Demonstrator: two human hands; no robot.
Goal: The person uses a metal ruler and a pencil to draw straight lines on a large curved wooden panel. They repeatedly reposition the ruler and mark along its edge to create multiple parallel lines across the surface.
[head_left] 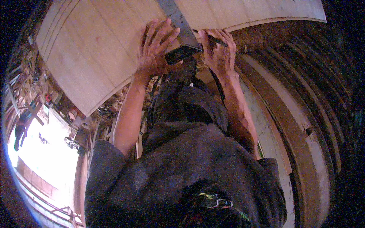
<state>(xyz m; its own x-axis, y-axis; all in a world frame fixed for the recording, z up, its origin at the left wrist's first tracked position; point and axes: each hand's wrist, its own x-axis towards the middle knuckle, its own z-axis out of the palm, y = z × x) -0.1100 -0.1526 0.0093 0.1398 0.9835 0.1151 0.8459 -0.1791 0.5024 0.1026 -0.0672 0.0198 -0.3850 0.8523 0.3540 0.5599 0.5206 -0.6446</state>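
A wide plywood sheet [102,41] spans the upper part of the view. Across it lies a try square with a grey metal blade [176,17] and a dark stock [182,53] set along the sheet's near edge. My left hand [152,49] holds the square at its stock, the fingers stretched over the wood beside the blade and the thumb below the stock. To the right of the blade, my right hand [220,53] grips a dark, slim pencil [215,39], its tip close to the blade's edge. The exact contact of the tip is too small to tell.
Long curved-looking boards [281,98] stand or lie stacked on the right. Wood shavings and scraps [34,70] litter the left side beyond the sheet. Bright daylight comes through an opening [49,148] at the lower left. My dark shirt [182,152] fills the lower middle.
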